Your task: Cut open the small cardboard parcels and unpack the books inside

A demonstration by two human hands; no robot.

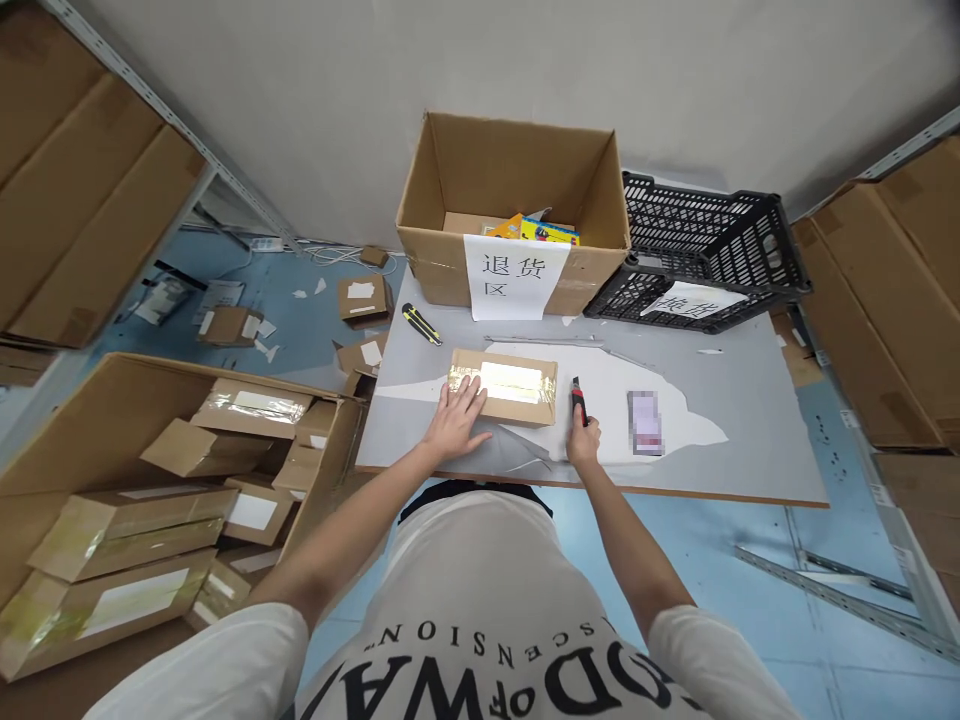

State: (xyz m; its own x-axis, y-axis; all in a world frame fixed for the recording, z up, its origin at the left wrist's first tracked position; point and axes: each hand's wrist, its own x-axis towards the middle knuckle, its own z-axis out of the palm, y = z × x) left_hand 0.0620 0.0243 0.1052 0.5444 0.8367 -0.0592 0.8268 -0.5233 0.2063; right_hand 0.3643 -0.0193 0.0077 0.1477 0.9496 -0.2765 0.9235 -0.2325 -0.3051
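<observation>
A small cardboard box (517, 408) sealed with shiny tape, a white label on top, lies on the grey table (750, 450). My left hand (456, 420) rests with spread fingers on its left end. To the right of the box, my right hand (583, 438) is wrapped round a red and black box cutter (577, 398), its tip pointing away from me. The cutter is apart from the box. A second box cutter, yellow and black (421, 324), lies at the table's back left. Right of my right hand is a phone-like rectangle (645, 423), its face blurred out.
A large open carton (435, 260) with a paper sign and colourful packages stands at the back, beside a black plastic crate (750, 290). At left, a big carton (97, 400) holds several taped boxes. More boxes (364, 300) and paper scraps lie on the blue floor.
</observation>
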